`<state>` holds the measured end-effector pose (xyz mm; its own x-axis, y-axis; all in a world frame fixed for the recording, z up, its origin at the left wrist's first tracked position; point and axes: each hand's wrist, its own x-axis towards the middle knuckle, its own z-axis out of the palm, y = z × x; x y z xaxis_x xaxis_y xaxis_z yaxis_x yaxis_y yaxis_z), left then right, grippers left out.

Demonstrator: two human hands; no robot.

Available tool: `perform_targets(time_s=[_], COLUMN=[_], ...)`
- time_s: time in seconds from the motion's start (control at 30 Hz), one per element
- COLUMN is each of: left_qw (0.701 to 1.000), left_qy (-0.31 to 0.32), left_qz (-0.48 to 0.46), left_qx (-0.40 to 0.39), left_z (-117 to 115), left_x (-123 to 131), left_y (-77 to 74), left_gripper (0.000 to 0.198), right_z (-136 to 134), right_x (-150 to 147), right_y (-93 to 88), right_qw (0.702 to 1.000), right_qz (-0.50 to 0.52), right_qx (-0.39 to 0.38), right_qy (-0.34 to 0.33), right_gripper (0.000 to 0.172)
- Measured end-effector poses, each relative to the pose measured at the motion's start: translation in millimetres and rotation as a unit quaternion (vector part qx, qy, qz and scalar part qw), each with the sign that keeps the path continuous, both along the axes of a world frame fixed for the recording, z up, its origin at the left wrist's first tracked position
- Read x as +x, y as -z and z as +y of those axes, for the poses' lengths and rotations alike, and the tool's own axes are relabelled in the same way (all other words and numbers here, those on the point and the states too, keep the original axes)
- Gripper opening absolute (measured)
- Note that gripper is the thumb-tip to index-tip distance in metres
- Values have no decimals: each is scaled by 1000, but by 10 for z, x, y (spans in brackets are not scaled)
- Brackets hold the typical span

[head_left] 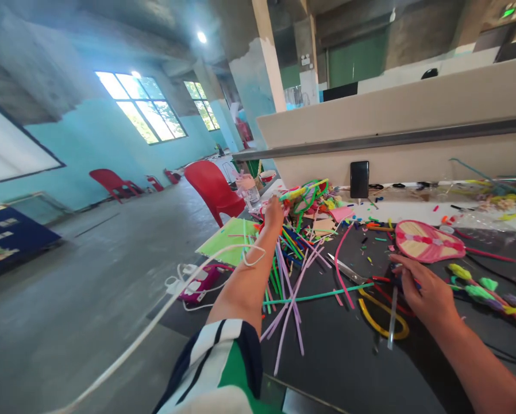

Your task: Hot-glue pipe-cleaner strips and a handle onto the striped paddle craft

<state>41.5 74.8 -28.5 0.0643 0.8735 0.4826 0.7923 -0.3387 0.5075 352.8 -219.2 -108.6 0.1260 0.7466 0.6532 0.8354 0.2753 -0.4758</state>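
Observation:
My left hand (274, 211) reaches to the far left part of the dark table, at the edge of a pile of colourful pipe cleaners (301, 198); what its fingers hold, if anything, is hidden. On the right, my right hand (422, 287) has its fingers closed round a dark-handled tool or glue gun, partly hidden, with a clear stick (393, 322) pointing down below it. Scissors (348, 269) lie left of that hand, beside a yellow pipe cleaner loop (370, 316). Behind it rests a pink and cream oval piece (430, 240).
A black phone (359, 179) leans upright against the partition (391, 155). A white cable (154, 325) crosses my left forearm near a purple power strip (201, 283). Purple stems (290, 322) spread over the table. A red chair (212, 187) stands beyond the left edge.

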Motion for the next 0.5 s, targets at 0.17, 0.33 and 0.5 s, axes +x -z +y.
perform_targets(time_s=[0.17,0.33,0.5], left_qw=[996,943,892], left_qy=[57,292,415], left_qz=[5,119,163], left_qx=[69,109,81], left_z=[-301,-1237,-1989], left_x=[-377,-261,93], left_y=[-399,-470,-297], left_gripper=[24,27,36], right_z=[-71,-100,-85], right_x=[-82,-313,-273], right_y=[-112,-210,-112], right_qw=[998,981,995], right_qz=[-22,-76,-86], right_qx=[55,167,37], right_qy=[3,61,29], right_gripper=[47,84,54])
